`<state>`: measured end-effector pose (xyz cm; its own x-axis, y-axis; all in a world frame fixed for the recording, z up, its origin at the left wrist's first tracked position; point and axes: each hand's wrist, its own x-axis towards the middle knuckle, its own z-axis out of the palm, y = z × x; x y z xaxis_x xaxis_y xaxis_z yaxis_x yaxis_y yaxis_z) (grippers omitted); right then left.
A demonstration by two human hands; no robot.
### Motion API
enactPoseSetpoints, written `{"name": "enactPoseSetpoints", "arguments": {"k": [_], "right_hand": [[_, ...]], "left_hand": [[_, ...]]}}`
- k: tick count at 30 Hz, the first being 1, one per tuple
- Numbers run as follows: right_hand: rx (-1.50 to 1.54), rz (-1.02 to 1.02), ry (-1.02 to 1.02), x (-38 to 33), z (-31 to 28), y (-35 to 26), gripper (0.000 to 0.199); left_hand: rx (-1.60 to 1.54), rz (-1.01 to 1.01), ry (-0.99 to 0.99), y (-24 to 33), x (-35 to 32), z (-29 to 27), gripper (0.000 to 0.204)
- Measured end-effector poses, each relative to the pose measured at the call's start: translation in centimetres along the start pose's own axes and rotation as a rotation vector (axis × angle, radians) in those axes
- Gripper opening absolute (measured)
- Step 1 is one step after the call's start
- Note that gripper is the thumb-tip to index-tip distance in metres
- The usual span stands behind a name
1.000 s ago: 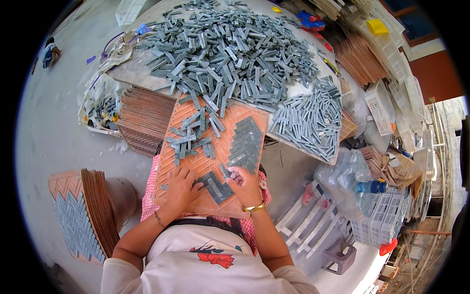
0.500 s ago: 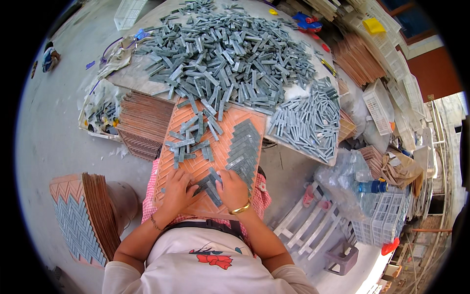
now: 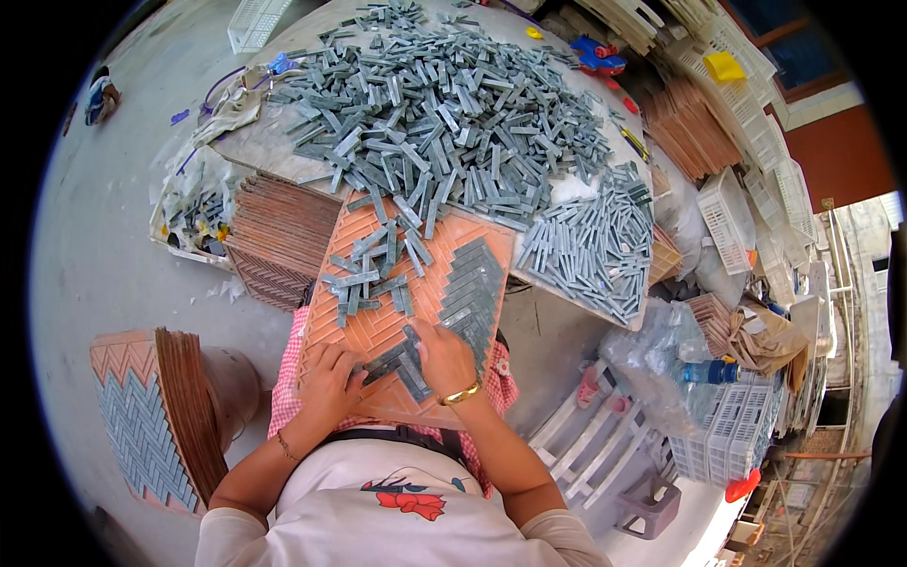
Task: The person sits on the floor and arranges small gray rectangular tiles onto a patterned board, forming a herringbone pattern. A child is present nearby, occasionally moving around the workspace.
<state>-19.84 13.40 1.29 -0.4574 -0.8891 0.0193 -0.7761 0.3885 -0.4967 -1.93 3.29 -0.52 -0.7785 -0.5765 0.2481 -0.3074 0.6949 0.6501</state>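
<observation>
Both hands have slid toward the near edge of the orange board (image 3: 378,321), left hand (image 3: 331,383) and right hand (image 3: 446,357) spread flat, pressing small grey strips (image 3: 402,359) (stiff, light, brittle; best pinched by the long sides).

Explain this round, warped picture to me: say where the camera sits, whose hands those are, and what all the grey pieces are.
The camera is worn on a person's head and looks down, so its wide lens bends the edges. The two bare hands are that person's own. The left hand and right hand both press flat on short grey rectangular stone strips lying in an orange ridged moulding tray on the lap. Part of the tray already shows a grey herringbone patch. Beyond it, a large heap of loose grey strips covers a work board. A stack of brown trays stands at the left. Neither hand has a closed grip on anything.
</observation>
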Motion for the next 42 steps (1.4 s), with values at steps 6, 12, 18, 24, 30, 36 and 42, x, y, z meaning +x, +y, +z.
{"name": "enactPoseSetpoints", "arguments": {"k": [6, 12, 18, 24, 30, 36, 42], "right_hand": [[0.067, -0.231, -0.119, 1.1, 0.3, 3.1, 0.037], [0.103, -0.218, -0.116, 0.9, -1.0, 1.5, 0.022], [0.130, -0.348, -0.044, 0.1, 2.6, 0.4, 0.018], [0.365, -0.117, -0.072, 0.2, -1.0, 1.2, 0.016], [0.490, -0.133, 0.091, -0.6, -1.3, 1.4, 0.012], [0.536, -0.009, 0.041, -1.8, -1.5, 1.4, 0.011], [0.584, 0.041, 0.111, -2.6, -1.5, 2.5, 0.010]], "left_hand": [[0.107, -0.061, -0.130, 1.1, -1.3, -2.1, 0.040], [0.195, -0.066, -0.191, 1.8, -1.5, -2.2, 0.037], [0.199, -0.115, -0.148, 1.3, -1.9, -1.3, 0.028], [0.040, -0.267, -0.141, 0.9, -1.5, -1.9, 0.019], [-0.224, -0.251, -0.157, 1.2, 1.7, -1.2, 0.013], [-0.075, -0.028, -0.177, 0.5, 2.9, 1.0, 0.015], [-0.106, -0.076, -0.163, 0.4, 2.8, 1.7, 0.019]]}}
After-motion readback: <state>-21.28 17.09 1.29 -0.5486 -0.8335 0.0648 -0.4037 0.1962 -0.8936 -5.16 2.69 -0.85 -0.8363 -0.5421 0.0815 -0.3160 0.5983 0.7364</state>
